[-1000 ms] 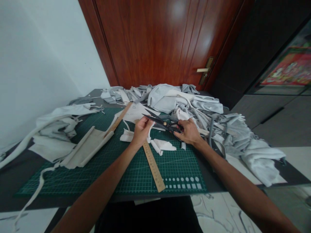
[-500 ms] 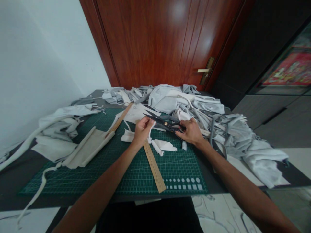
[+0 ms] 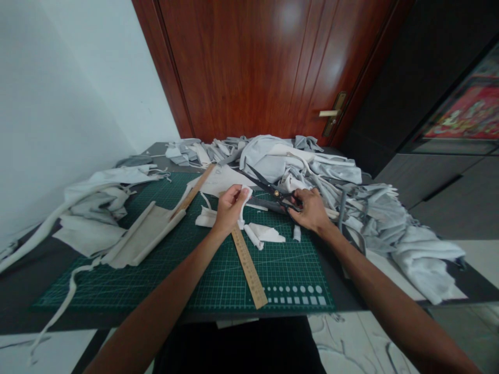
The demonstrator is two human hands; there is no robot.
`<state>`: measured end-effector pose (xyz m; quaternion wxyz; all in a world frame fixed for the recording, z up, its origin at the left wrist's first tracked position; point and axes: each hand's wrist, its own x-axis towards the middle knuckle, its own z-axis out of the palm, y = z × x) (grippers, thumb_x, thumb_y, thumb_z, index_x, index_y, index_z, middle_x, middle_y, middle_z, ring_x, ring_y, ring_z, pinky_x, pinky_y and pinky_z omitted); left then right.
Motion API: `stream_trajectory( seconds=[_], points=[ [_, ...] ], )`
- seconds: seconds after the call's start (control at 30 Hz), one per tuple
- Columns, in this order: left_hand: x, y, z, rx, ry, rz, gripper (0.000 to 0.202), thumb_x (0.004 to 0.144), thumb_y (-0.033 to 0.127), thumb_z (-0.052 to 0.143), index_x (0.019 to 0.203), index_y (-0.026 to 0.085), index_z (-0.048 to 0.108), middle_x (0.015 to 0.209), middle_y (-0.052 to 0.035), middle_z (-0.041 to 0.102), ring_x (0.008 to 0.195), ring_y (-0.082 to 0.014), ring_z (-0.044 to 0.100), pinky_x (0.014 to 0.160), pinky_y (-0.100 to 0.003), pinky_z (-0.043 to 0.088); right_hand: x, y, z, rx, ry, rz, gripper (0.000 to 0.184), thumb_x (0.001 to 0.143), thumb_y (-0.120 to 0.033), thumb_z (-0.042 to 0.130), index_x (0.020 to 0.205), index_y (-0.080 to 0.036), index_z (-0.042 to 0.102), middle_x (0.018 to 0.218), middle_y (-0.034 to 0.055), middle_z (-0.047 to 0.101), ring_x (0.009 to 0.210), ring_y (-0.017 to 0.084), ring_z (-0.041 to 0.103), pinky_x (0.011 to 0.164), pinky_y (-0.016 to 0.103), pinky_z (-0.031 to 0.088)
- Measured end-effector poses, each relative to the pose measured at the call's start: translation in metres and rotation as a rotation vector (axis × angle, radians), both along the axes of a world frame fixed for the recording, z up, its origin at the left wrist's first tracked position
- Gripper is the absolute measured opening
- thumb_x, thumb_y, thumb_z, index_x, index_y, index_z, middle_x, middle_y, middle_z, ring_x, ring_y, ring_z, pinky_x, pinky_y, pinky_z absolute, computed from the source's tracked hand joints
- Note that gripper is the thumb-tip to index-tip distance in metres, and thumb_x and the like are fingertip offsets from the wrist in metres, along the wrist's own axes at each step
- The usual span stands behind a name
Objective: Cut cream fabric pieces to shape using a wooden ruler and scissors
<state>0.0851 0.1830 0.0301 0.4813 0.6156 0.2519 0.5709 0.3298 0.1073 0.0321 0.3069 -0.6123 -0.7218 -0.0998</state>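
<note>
My left hand (image 3: 230,206) pinches a small piece of white fabric (image 3: 247,193) above the green cutting mat (image 3: 163,280). Black scissors (image 3: 267,186) are in my right hand (image 3: 310,208), fingers round the handles. Their blades are slightly parted and point up and left, a little beyond the fabric and apart from it. A wooden ruler (image 3: 249,270) lies partly under my left hand. Close by on the mat are white fabric scraps (image 3: 267,232) and a small grey-white roll (image 3: 297,233). Another white scrap (image 3: 205,216) sits left of my left wrist.
Grey and white fabric heaps (image 3: 268,156) line the table's back and right side (image 3: 417,249). At left lie a beige folded fabric piece (image 3: 146,234), more cloth (image 3: 97,208) and a dangling strip (image 3: 70,291). A second wooden ruler (image 3: 197,187) rests on pale material. A wooden door (image 3: 249,67) stands behind.
The scissors have moved up and to the right, away from the fabric in my left hand, and their blades have parted. My left hand keeps its pinch nearly in place.
</note>
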Motion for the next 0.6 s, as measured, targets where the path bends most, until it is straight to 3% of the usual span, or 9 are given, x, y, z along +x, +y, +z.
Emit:
stream_trajectory(
  seconds=[0.37, 0.6],
  points=[
    [0.002, 0.006, -0.0072, 0.013, -0.061, -0.03, 0.037, 0.081, 0.05, 0.08, 0.094, 0.017, 0.072, 0.086, -0.003, 0.073, 0.076, -0.0146, 0.064, 0.073, -0.025, 0.052, -0.0045, -0.0006, -0.0001, -0.035, -0.104, 0.0, 0.028, 0.079, -0.047, 0.062, 0.084, -0.019, 0.06, 0.072, 0.0052, 0.06, 0.072, 0.025, 0.053, 0.081, 0.04, 0.034],
    [0.0027, 0.0076, -0.0083, -0.002, -0.067, 0.015, 0.034, 0.08, 0.049, 0.081, 0.089, 0.018, 0.067, 0.082, -0.0016, 0.071, 0.077, -0.0157, 0.066, 0.072, -0.025, 0.053, -0.0048, -0.0005, -0.0001, -0.061, -0.107, 0.014, 0.029, 0.079, -0.048, 0.063, 0.086, -0.02, 0.059, 0.074, 0.0054, 0.061, 0.075, 0.026, 0.053, 0.081, 0.039, 0.035]
  ],
)
